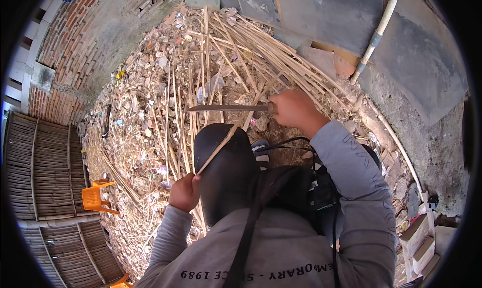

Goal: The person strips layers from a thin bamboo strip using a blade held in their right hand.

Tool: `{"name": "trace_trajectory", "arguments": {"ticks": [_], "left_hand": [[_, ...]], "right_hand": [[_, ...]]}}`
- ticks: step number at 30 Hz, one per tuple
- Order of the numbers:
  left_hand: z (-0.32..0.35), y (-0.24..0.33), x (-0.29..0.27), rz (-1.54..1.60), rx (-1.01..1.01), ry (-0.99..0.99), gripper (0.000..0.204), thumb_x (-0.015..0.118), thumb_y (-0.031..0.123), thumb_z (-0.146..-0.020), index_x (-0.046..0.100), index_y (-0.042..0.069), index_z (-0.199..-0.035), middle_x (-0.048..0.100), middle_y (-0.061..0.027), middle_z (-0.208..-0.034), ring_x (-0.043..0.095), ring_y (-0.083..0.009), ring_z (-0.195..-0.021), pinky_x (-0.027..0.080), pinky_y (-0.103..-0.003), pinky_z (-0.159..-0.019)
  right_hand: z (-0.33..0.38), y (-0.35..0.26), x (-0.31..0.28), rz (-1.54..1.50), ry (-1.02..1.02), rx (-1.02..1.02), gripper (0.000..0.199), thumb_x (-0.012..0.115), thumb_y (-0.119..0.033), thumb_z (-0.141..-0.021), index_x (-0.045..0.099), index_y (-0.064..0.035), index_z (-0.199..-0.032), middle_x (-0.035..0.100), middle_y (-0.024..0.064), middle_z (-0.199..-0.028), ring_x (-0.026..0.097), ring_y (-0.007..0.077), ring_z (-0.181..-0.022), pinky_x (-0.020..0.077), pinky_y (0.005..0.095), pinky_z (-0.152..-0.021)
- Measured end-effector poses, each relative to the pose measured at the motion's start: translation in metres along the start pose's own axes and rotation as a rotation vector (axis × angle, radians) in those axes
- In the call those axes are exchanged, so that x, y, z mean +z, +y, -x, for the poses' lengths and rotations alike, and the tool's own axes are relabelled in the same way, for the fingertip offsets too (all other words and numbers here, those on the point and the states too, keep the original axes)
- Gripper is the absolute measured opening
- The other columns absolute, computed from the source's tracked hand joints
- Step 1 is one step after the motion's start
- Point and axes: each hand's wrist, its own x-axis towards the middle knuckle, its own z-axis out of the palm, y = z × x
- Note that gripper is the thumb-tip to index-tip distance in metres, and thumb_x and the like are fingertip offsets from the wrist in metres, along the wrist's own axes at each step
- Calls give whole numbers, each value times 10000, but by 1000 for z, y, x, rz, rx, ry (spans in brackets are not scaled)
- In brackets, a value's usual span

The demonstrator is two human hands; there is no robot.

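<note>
1. The left hand (184, 192) was closed around the near end of a strip (219, 148), its fingers curled into a fist and its thumb side toward the strip.
2. The left forearm, in a grey sleeve (172, 228), came in from the lower edge and slanted up and slightly right, beside the left knee (223, 175).
3. The strip slanted from that fist up and to the right, over the black-clad knee toward the knife (228, 107); what seemed to be its far part ran on past the blade.
4. The right hand (297, 109) was clamped on the knife's handle, knuckles up, well ahead of the left hand and to its right.
5. The right arm was bent, its elbow out to the right; the forearm angled forward and inward to the wrist.
6. The blade pointed left, nearly level across the view, passing ahead of the knee and crossing the strip's line. Whether it touched the strip could not be told.
7. The two hands were well apart, the crossing between them.
8. Beyond them, a pile of strips (281, 49) fanned over the littered ground (133, 94); an orange chair (93, 198) stood to the left.
</note>
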Motion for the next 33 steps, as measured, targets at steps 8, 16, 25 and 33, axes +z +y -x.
{"name": "trace_trajectory", "arguments": {"ticks": [8, 16, 25, 33], "left_hand": [[0, 2, -1, -7, 9, -16, 434, 467, 343, -1057, 557, 15, -786, 593, -261, -701, 598, -494, -678, 445, -551, -597], [-5, 0, 4, 74, 23, -24, 438, 447, 344, -1062, 603, 7, -830, 588, -273, -679, 597, -498, -667, 443, -552, -594], [-7, 8, -1, 43, 19, 0, 433, 438, 339, -1067, 585, 19, -816, 584, -262, -666, 594, -496, -657, 432, -559, -576], [0, 0, 7, 59, 4, 9, 441, 441, 343, -1064, 570, 16, -798, 572, -266, -670, 585, -500, -656, 434, -555, -580]], "right_hand": [[1, 26, 5, -68, 132, 106, 278, 776, -231, -747, 688, -60, -949, 692, 193, -838, 666, 414, -820, 525, 496, -727], [4, 33, -6, -203, 166, 178, 184, 738, -198, -746, 667, -80, -868, 670, 170, -779, 663, 401, -783, 513, 502, -700], [2, 55, -13, -182, 82, 243, 202, 694, -186, -788, 724, -99, -968, 709, 178, -885, 691, 374, -884, 540, 499, -779], [2, 19, -9, 13, -8, 20, 233, 721, -199, -774, 717, -89, -980, 708, 186, -917, 680, 403, -910, 542, 487, -789]]}}
